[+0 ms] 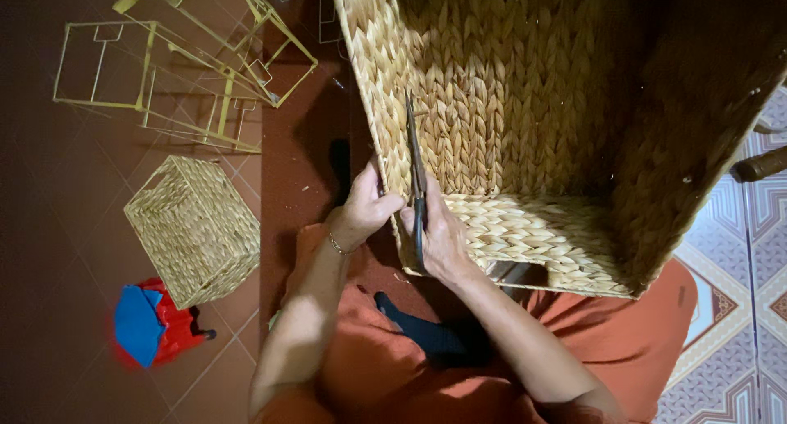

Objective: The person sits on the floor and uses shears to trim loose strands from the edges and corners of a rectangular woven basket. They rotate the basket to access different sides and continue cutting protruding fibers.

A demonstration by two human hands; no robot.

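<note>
— Biggest first?
— Large woven basket (525, 120) of pale plaited fibre, tipped on its side across the lap, open mouth toward the camera, right wall in shadow. Orange garment (623, 334) beneath it.

— Around it?
— Dark red floor (49, 227) to the left, patterned tiles to the right. Yellow wire frames (188, 63) stacked loosely at the top left, well apart from the hands. Smaller woven basket (195, 230) below them, box-shaped, standing alone. Near its lower corner, a red and blue bundle (152, 325), too dim to identify.

— Hands?
— Left hand (365, 211) clamped on the near edge of the large basket's left wall, bracelet (334, 243) at the wrist. Right hand (443, 235) wrapped around the handles of dark scissors (418, 186), blades pointing up along the inside of that same wall, tips against the weave.

— Step in hand?
— Probably trimming stray fibre ends off the inner weave. Calls for a steady basket, and for tips kept to loose ends, clear of the plaits.

— Packages, labels, signs?
— None visible anywhere.
</note>
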